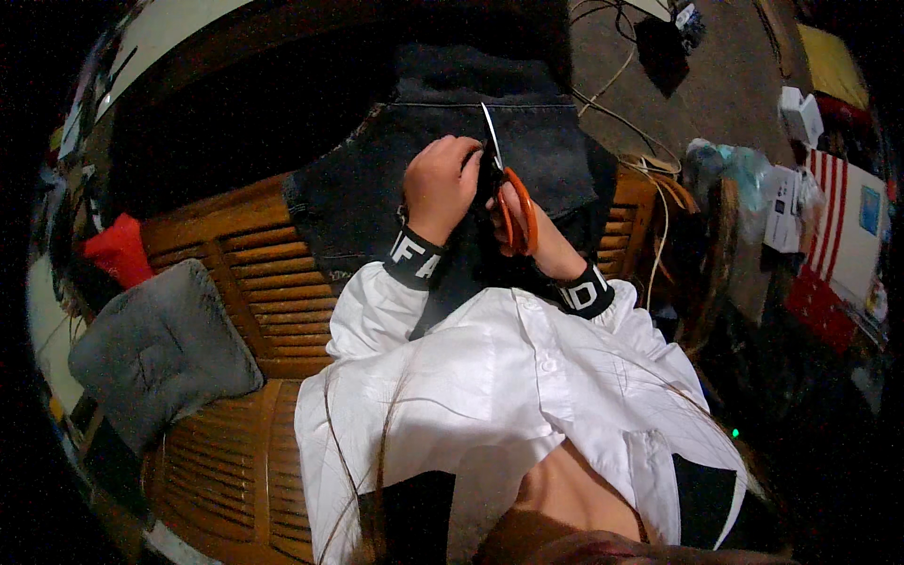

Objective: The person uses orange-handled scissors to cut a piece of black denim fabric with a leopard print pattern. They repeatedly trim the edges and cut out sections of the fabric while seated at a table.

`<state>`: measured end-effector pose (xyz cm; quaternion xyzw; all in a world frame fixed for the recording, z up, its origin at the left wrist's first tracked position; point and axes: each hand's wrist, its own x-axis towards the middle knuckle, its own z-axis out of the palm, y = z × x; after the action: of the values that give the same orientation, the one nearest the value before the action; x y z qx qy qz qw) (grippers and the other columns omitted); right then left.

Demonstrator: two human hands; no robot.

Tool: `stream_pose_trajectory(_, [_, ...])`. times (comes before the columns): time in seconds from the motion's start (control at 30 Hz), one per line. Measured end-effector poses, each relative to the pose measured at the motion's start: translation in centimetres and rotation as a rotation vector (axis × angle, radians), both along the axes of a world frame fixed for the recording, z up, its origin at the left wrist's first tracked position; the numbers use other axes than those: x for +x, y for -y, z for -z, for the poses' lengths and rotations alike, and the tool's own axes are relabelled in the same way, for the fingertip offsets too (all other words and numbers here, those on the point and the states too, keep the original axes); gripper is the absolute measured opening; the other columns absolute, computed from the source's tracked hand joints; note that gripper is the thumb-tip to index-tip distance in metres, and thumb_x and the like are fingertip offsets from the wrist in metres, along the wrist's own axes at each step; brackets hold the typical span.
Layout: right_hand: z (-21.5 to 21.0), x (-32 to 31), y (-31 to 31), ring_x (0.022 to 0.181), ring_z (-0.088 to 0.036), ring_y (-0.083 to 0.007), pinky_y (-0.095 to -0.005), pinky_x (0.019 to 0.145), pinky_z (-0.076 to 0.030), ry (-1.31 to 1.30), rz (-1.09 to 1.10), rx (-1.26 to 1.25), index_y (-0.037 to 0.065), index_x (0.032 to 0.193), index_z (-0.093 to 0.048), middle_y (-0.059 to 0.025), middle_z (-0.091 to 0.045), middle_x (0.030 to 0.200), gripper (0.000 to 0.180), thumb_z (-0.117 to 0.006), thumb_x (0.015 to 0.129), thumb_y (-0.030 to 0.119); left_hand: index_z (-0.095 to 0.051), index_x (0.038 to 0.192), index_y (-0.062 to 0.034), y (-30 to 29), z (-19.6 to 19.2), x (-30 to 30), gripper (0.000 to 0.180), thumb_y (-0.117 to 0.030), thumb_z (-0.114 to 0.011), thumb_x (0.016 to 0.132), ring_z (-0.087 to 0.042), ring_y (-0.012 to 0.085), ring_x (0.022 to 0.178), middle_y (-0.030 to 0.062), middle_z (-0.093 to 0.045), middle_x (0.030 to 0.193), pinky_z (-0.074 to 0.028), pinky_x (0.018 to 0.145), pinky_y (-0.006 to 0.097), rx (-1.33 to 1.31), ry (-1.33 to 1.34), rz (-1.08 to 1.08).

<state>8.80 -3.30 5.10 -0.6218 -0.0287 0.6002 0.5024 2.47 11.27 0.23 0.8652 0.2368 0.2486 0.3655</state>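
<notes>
Over my lap lies a dark denim garment (pixel 372 202) with a pale worn edge and a seam across its far part. My right hand (pixel 510 200) is closed round the orange handles of a pair of scissors (pixel 519 231). Their bright blade points away from me, above the denim. Just left of the blades, my left hand (pixel 441 184) is curled with its fingers bent together. Something dark shows by its fingertips, next to the scissors, but I cannot tell whether it is cloth; what the fingers hold is hidden.
I sit on a slatted wooden bench (pixel 273 273). A grey cushion (pixel 165 344) and a red cloth (pixel 120 251) lie on the left. Pale cables (pixel 626 155) trail on the floor at the far right, near plastic bags (pixel 734 179) and a red-and-white striped box (pixel 843 221).
</notes>
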Motion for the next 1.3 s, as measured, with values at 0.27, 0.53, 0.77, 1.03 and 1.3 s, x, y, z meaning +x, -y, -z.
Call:
stream_pose_trajectory(0.27, [0.2, -0.2, 0.1, 0.062, -0.046, -0.0083, -0.021, 0.05, -0.039, 0.03, -0.005, 0.001, 0.014, 0.104, -0.047, 0.0022, -0.044, 0.079, 0.044, -0.04, 0.092, 0.056, -0.057, 0.083, -0.0058, -0.3, -2.1, 0.9, 0.013, -0.012, -0.064, 0.074, -0.052, 0.0281, 0.079, 0.0094, -0.051, 0.08, -0.042, 0.068, 0.038, 0.325, -0.134, 0.072])
stream_pose_trajectory(0.53, [2.0, 0.1, 0.8, 0.054, -0.045, -0.0082, -0.0211, 0.045, -0.038, 0.113, -0.058, 0.084, 0.014, 0.094, -0.045, 0.0035, -0.045, 0.07, 0.041, -0.042, 0.092, 0.054, -0.054, 0.085, -0.0041, -0.8, -0.7, 0.8, 0.013, -0.014, -0.058, 0.077, -0.048, 0.0306, 0.087, 0.0124, -0.048, 0.087, -0.04, 0.071, 0.04, 0.26, -0.077, 0.209])
stream_pose_trajectory(0.77, [3.0, 0.3, 0.7, 0.049, -0.044, -0.009, -0.0221, 0.044, -0.036, 0.252, -0.07, 0.078, 0.011, 0.084, -0.049, 0.0019, -0.046, 0.062, 0.034, -0.046, 0.094, 0.043, -0.052, 0.086, -0.0034, -0.3, 0.2, 0.3, 0.013, -0.014, -0.054, 0.079, -0.047, 0.0309, 0.086, 0.0121, -0.046, 0.086, -0.038, 0.074, 0.04, 0.135, 0.025, 0.292])
stream_pose_trajectory(1.03, [2.0, -0.5, 0.6, 0.052, -0.045, -0.0096, -0.0266, 0.046, -0.036, 0.513, -0.175, -0.057, 0.003, 0.081, -0.054, -0.0003, -0.048, 0.061, 0.037, -0.052, 0.093, 0.038, -0.051, 0.08, -0.0028, -0.4, 0.2, 0.4, 0.014, -0.017, -0.054, 0.08, -0.048, 0.0316, 0.084, 0.0127, -0.048, 0.084, -0.038, 0.071, 0.041, 0.074, 0.023, 0.27])
stream_pose_trajectory(1.3, [1.8, 0.2, 0.5, 0.048, -0.043, -0.0092, -0.0201, 0.044, -0.036, 0.214, -0.143, 0.007, 0.013, 0.089, -0.047, 0.0038, -0.043, 0.064, 0.038, -0.043, 0.093, 0.051, -0.051, 0.079, -0.0017, -0.2, 0.8, 0.4, 0.016, -0.018, -0.053, 0.081, -0.051, 0.0323, 0.077, 0.0129, -0.051, 0.078, -0.039, 0.069, 0.042, 0.101, -0.008, 0.198])
